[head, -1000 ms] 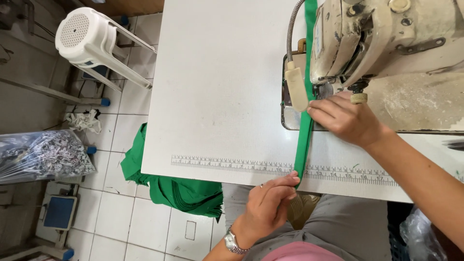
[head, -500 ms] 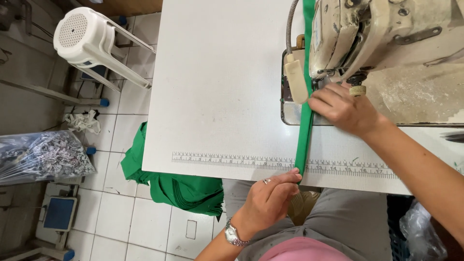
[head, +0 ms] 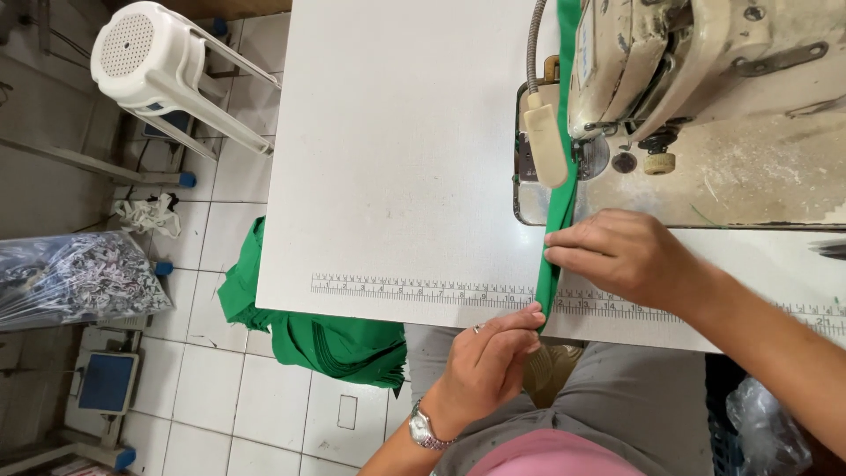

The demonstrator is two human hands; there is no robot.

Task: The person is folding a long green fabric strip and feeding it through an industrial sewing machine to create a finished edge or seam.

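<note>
The left hand (head: 489,361) pinches the green fabric strip (head: 553,236) at the desk (head: 397,159) edge; the right hand (head: 621,254) presses it flat farther on, fingers together; beyond, it runs under the sewing machine (head: 705,79).

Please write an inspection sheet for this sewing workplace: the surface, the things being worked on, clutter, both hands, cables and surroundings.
Surface: white table with a ruler strip along its near edge.
Job's things: narrow green fabric strip running from the table edge up under the worn cream sewing machine.
Clutter: nothing seen on the table.
Hands: left hand pinches the strip at the table edge; right hand presses fingertips on it near the machine.
Cables: grey flexible lamp arm beside the machine.
Surroundings: green cloth pile, white plastic stool, tiled floor, clear bag of scraps.
</note>
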